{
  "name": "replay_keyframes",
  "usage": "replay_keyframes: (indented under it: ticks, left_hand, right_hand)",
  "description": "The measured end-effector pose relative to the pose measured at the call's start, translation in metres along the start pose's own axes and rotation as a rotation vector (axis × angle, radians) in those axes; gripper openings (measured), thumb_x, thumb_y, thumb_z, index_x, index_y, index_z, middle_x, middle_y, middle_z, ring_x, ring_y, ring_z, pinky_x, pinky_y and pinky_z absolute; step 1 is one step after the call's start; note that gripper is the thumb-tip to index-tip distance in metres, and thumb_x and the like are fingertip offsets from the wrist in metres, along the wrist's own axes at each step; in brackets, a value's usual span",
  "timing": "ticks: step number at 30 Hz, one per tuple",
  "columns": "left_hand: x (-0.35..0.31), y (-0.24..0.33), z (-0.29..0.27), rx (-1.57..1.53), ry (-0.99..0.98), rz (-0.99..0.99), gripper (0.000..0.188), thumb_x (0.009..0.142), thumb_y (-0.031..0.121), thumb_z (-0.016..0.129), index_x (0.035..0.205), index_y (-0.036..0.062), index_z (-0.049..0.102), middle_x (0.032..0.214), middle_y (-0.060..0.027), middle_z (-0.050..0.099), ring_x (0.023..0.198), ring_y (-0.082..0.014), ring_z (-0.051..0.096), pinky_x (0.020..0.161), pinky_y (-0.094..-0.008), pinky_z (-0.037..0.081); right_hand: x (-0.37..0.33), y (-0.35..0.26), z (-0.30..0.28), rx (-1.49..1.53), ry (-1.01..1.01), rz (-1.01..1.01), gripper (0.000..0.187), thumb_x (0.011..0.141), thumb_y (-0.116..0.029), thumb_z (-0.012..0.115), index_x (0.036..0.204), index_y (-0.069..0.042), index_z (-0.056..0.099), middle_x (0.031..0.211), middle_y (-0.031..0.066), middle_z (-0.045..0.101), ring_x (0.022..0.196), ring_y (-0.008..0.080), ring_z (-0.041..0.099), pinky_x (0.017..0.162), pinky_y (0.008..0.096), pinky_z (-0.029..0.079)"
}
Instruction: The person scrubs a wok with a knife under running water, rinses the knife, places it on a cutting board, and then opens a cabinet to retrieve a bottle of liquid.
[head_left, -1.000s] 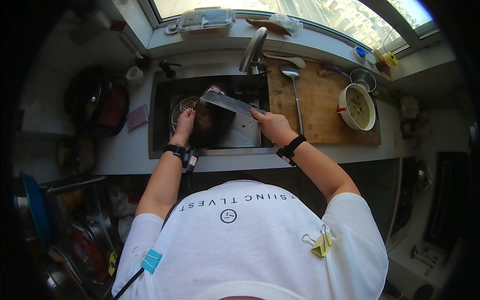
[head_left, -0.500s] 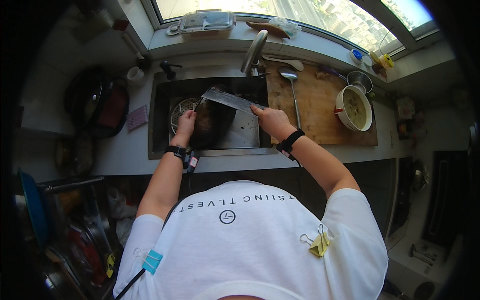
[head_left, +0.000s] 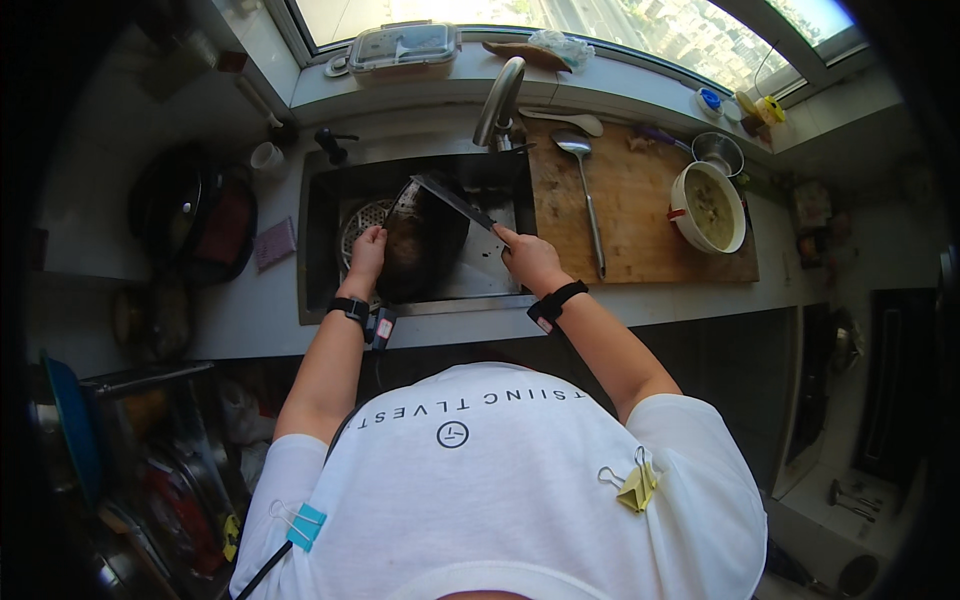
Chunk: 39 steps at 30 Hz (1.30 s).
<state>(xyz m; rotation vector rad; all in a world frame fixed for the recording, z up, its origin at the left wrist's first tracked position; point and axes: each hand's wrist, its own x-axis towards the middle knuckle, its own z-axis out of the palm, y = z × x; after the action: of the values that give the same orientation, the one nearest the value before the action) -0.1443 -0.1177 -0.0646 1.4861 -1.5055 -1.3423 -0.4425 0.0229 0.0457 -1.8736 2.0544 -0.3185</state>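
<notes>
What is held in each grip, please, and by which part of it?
The right grip holds a knife by its handle end; the left grip seems to pinch the left edge of a dark rounded object, possibly a pan.

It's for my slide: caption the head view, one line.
At a rectangular metal sink, the left hand holds a dark, rounded pan, the right hand a long, flat metal blade.

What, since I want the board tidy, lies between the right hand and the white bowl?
In the head view, a long metal utensil lies there, on the wooden cutting board.
</notes>
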Motion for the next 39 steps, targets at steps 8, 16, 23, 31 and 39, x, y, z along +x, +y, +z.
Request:
replay_keyframes:
  ticks: [8,16,23,31,39]
  left_hand:
    - [0.005,-0.004,-0.005,0.017,-0.002,0.027,0.028,0.098,0.024,0.053,0.109,-0.0005,0.062,0.094,-0.0055,0.067,0.088,-0.0127,0.057,0.079,-0.028,0.045]
    - [0.0,0.002,-0.008,-0.096,-0.059,-0.086,0.028,0.098,0.025,0.053,0.11,0.0012,0.063,0.093,-0.0028,0.066,0.086,-0.0118,0.057,0.079,-0.0275,0.045]
    - [0.0,0.004,-0.006,-0.102,-0.025,-0.079,0.026,0.098,0.024,0.053,0.106,0.0026,0.064,0.092,-0.0002,0.065,0.086,-0.0093,0.055,0.078,-0.0264,0.044]
    - [0.009,0.002,-0.009,-0.058,-0.067,-0.083,0.026,0.099,0.025,0.051,0.104,0.0032,0.065,0.09,0.0006,0.064,0.084,-0.0087,0.054,0.077,-0.0268,0.044]
    - [0.002,0.015,-0.01,-0.042,-0.091,-0.141,0.029,0.1,0.024,0.05,0.114,0.0011,0.061,0.103,-0.0026,0.065,0.093,-0.0123,0.057,0.084,-0.0271,0.044]
  right_hand:
    - [-0.004,0.001,0.019,0.078,-0.004,-0.021,0.05,0.084,-0.014,0.057,0.133,-0.021,0.052,0.085,0.015,0.067,0.078,0.0346,0.065,0.069,0.0456,0.053]
    - [-0.012,-0.01,0.028,0.007,-0.11,-0.118,0.049,0.087,-0.017,0.053,0.136,-0.023,0.05,0.086,0.0159,0.066,0.075,0.036,0.065,0.067,0.046,0.053]
    - [-0.018,-0.011,0.038,0.017,-0.071,-0.128,0.052,0.086,-0.015,0.054,0.136,-0.026,0.048,0.086,0.0158,0.066,0.073,0.0351,0.065,0.063,0.0457,0.052]
    - [-0.026,-0.02,0.061,-0.001,0.115,-0.065,0.058,0.082,-0.012,0.058,0.138,-0.025,0.047,0.081,0.0134,0.065,0.068,0.0329,0.065,0.06,0.0434,0.053]
    - [-0.035,-0.014,0.065,0.049,0.204,0.089,0.057,0.082,-0.013,0.058,0.137,-0.026,0.048,0.08,0.0125,0.064,0.067,0.033,0.064,0.06,0.0441,0.052]
